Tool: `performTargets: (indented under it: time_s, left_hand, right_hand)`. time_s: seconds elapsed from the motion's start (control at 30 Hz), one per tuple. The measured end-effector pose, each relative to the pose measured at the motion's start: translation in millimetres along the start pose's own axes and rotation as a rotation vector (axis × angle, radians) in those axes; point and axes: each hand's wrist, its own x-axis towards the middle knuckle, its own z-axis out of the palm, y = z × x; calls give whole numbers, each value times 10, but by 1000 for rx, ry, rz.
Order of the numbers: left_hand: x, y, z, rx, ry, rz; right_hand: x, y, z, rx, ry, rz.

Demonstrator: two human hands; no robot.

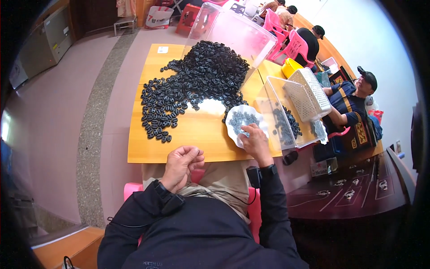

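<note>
A white scalloped dish (231,133) with small grey pieces (242,117) in it stands at the right part of the wooden table's near side. Over it is my right hand (256,142), its index fingertip down at the grey pieces and its thumb a little apart near the rim. My left hand (182,167) is closed just off the table's front edge, thumb against the curled index finger. Whatever that pinch holds, if anything, is too small to make out. A big heap of black oval plastic pieces with holes (206,71) spreads over the table's far and left parts.
Beyond the heap stands a large clear plastic bin (264,39). To the right, another clear bin (268,101) holds black pieces, with a white perforated basket (309,96) on it. A person (351,101) sits at the right; others sit farther back. A yellow bowl (291,67) is near.
</note>
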Motion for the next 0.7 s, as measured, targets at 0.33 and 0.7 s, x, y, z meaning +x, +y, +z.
performTargets:
  time_s: [0.33, 0.7]
  left_hand:
    - [-7, -14, -16, 47, -16, -30]
    - [-13, -30, -14, 56, -3, -62]
  right_hand:
    - [29, 154, 6, -236, -117, 141]
    - [-23, 208, 33, -163, -47, 82]
